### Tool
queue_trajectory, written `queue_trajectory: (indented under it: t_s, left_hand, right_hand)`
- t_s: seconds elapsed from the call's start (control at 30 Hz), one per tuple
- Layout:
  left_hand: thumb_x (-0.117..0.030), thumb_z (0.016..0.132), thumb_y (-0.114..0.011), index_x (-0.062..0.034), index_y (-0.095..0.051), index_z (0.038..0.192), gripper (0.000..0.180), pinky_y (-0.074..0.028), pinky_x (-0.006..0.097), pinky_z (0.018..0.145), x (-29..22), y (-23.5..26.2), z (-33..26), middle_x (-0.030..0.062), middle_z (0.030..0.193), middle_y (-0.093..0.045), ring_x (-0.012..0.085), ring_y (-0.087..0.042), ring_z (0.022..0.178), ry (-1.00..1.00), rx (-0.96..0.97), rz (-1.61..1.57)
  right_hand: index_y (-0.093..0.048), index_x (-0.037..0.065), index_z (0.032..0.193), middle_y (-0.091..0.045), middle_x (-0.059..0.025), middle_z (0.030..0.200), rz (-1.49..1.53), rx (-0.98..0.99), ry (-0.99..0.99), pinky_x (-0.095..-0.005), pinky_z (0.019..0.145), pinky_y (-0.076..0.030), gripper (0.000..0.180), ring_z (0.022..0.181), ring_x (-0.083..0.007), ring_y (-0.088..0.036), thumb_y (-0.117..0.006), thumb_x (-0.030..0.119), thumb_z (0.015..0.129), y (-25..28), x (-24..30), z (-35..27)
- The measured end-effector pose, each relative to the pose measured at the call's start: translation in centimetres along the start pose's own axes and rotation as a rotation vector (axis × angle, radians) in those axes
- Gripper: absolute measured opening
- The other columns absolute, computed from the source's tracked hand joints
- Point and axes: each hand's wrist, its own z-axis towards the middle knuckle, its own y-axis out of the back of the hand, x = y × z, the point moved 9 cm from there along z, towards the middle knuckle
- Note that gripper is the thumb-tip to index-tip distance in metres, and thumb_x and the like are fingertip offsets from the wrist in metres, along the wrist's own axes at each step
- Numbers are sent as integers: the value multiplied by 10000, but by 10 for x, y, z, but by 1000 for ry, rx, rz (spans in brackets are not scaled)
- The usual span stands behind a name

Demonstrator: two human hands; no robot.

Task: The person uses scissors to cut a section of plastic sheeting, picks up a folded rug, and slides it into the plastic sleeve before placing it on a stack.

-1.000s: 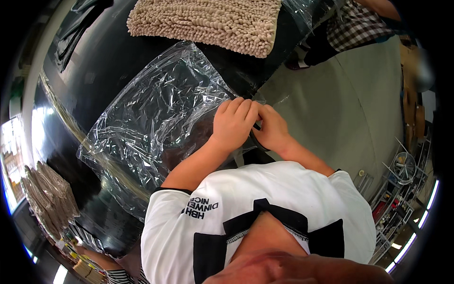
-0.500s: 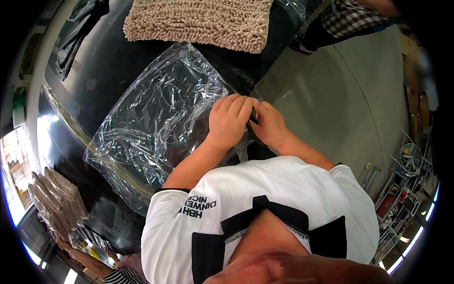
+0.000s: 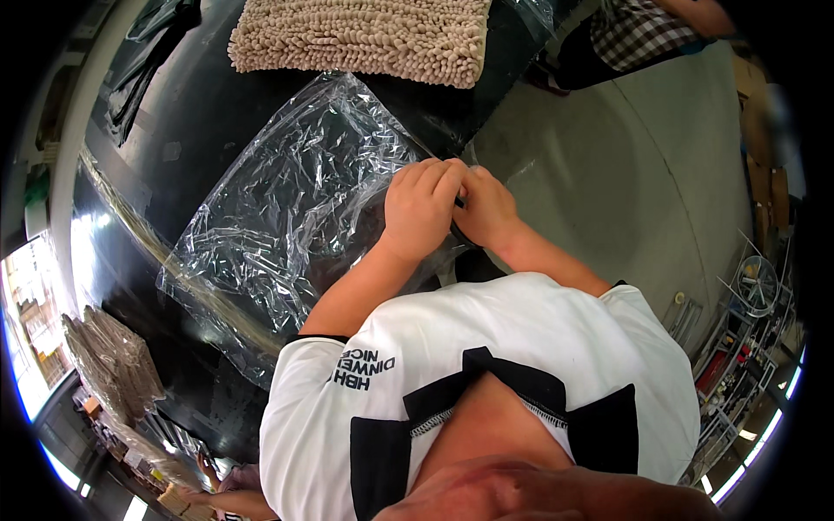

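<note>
A large crinkled clear plastic bag [image 3: 269, 200] lies flat over the dark table, its near right edge running under my hands. My left hand [image 3: 419, 208] is closed at that edge, its fingers curled over the film. Pressed against it, my right hand [image 3: 488, 207] is closed too, pinching at the same edge; its fingertips are partly hidden. A dark strip shows between the two hands, and I cannot make out whether it is the table's edge. Beyond the bag sits a folded beige chenille mat [image 3: 360, 39] with a thick, knobbly pile.
The black table [image 3: 165, 187] curves along the left. Dark folded material [image 3: 143, 82] lies at its far left. Plastic-wrapped brown goods [image 3: 113, 360] stand at the lower left, near another person's arm [image 3: 234, 502]. Someone in a checked garment [image 3: 638, 35] is at the far right. A fan [image 3: 756, 285] stands right.
My two hands have shifted slightly away from my body and closer together at the bag's edge. At the lower left, the other person's arm has moved lower.
</note>
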Motion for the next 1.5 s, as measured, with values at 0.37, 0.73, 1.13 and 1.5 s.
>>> queue_trajectory:
  t_s: [0.37, 0.73, 1.13, 1.5]
  left_hand:
    - [14, 720, -641, -73, -630, 943, 240, -497, 368, 700, -7, 5, 2, 68, 869, -645, 262, -629, 798, 1, -2, -18]
    - [7, 746, -651, -73, -631, 914, 187, -490, 370, 666, -8, 4, 5, 65, 830, -648, 265, -617, 736, 22, 10, -53]
    - [-9, 755, -668, -76, -638, 904, 166, -503, 355, 683, -12, 9, 7, 62, 854, -661, 261, -627, 777, 37, 35, -85]
    - [25, 712, -684, -69, -632, 882, 201, -510, 350, 665, -20, 13, 14, 67, 846, -659, 267, -632, 761, 30, 28, -173]
  right_hand:
    - [-506, 93, 1318, -653, -111, 927, 72, -105, 32, -385, 758, -504, 525, 944, -296, -603, -619, 164, 811, 3, 8, 0]
    - [-532, 21, 1255, -672, -135, 967, 85, -111, 141, -394, 730, -506, 476, 905, -317, -617, -617, 210, 826, -14, 0, 8]
    - [-487, -15, 1295, -649, -183, 963, 58, -146, 176, -414, 773, -496, 546, 938, -355, -595, -601, 245, 828, -3, 11, 10]
    - [-481, -22, 1301, -629, -202, 927, 121, -111, 169, -416, 730, -504, 646, 868, -369, -610, -656, 264, 749, 8, 11, 15]
